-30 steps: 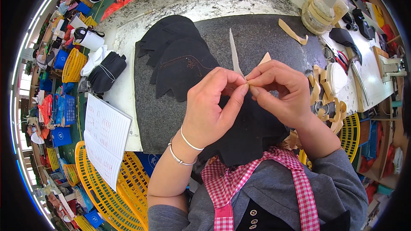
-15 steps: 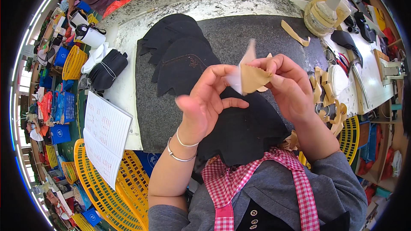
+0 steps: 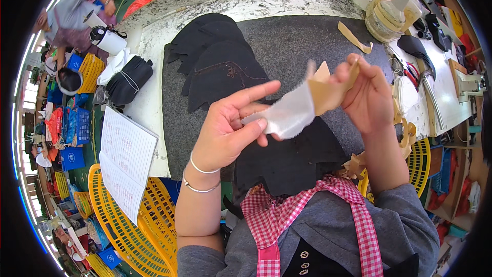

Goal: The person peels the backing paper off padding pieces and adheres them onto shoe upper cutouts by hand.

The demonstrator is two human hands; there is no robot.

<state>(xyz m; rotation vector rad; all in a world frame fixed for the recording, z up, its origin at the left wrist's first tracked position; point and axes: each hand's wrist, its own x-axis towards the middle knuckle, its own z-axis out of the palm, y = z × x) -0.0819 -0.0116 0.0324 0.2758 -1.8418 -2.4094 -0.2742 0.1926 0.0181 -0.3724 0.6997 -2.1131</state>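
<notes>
My left hand pinches the end of a whitish, translucent adhesive strip between thumb and fingers, its index finger stretched out. Tan backing paper joins the strip's other end and curls upward, gripped in the fingertips of my right hand. White and tan are partly apart, still meeting near the middle. Under my hands a black fabric piece with a notched lower edge lies at the near edge of the grey work mat. Farther left on the mat are overlapping black pieces, the front one with brown stitching.
A glue bottle stands at back right, near a loose tan strip. More tan scraps lie right. An open notebook and yellow basket are left, beside a tied black bundle. Another person bends at upper left.
The strip has opened out: its white layer now stretches left with my left hand, while my right hand has pulled the tan paper up and right. The other person has moved left.
</notes>
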